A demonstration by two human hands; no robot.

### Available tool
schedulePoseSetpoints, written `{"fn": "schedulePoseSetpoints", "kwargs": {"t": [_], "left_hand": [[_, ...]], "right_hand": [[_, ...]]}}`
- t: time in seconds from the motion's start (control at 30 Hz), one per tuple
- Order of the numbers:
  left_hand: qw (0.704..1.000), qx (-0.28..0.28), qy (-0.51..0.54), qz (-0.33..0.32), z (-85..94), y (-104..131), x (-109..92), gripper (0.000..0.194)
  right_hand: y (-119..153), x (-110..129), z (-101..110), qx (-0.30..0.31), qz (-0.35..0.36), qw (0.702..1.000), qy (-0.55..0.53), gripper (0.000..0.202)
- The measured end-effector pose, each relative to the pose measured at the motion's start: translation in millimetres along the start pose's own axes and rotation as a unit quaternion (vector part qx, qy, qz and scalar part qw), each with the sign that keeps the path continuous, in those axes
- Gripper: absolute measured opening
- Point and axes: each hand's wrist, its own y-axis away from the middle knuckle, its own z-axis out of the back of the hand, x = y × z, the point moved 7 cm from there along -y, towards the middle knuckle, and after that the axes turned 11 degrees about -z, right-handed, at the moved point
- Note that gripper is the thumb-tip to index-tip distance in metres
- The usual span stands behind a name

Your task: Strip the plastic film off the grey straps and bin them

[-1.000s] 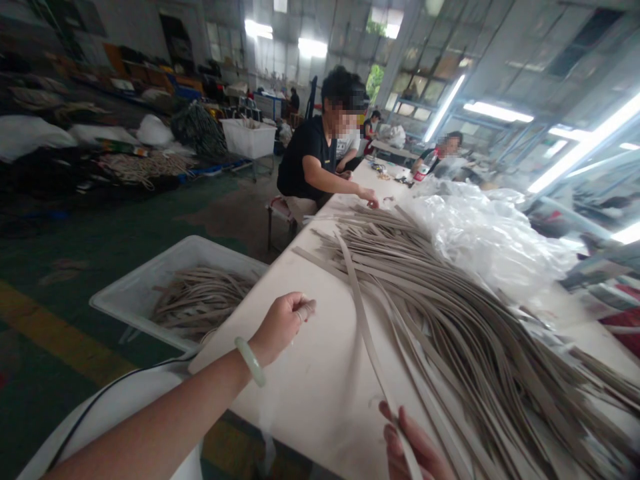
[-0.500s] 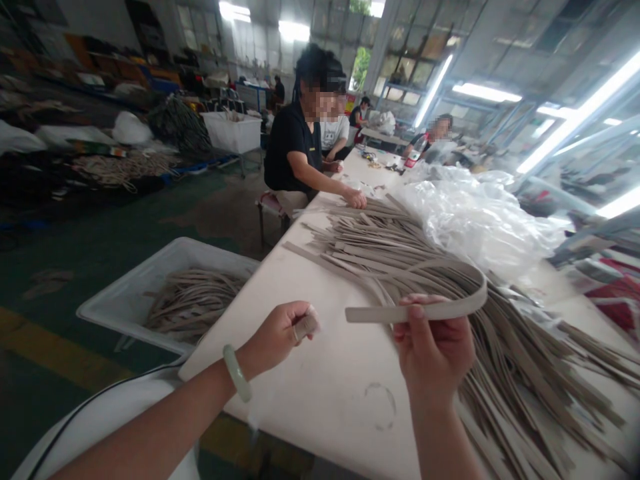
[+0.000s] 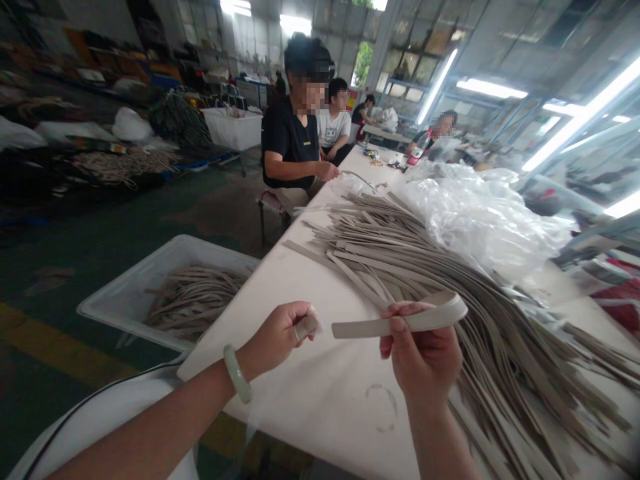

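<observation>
My right hand (image 3: 425, 350) pinches a flat beige strip (image 3: 360, 329) near its end, which points left; the strip loops back behind the hand. My left hand (image 3: 285, 333) is closed over the table, left of the strip's end and apart from it. A whitish wrap shows at its fingertips; what it grips, if anything, is too small to make out. A green bangle (image 3: 237, 373) circles the left wrist. Beyond and to the right of my right hand, a large heap of similar strips (image 3: 430, 260) spreads along the table.
The pale table (image 3: 325, 407) runs away from me. A white bin (image 3: 130, 267) with strips stands left of it. Clear plastic bags (image 3: 480, 207) lie beyond the heap. A person in black (image 3: 290, 140) sits at the table's left side, others behind; a bottle (image 3: 419, 148) stands farther off.
My right hand has moved slightly left and down, bringing the strip's end closer to my left hand. The strip's loop is smaller. The person in black has drawn a hand back from the heap.
</observation>
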Motion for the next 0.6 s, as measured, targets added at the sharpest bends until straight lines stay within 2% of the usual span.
{"fn": "schedulePoseSetpoints", "kwargs": {"t": [0.13, 0.43, 0.6], "left_hand": [[1.0, 0.008, -0.003, -0.001, -0.9, -0.4, -4.2, 0.046], [0.994, 0.077, -0.064, -0.047, -7.8, 1.7, -20.1, 0.041], [0.993, 0.103, -0.056, -0.029, -13.4, 4.2, -14.9, 0.037]], "right_hand": [[-0.1, -3.6, 0.0, 0.006, -0.014, 1.0, 0.0, 0.011], [-1.1, -15.2, 1.7, 0.017, -0.011, 0.999, -0.026, 0.012], [14.2, -24.5, -1.9, -0.01, 0.0, 1.0, -0.009, 0.013]]}}
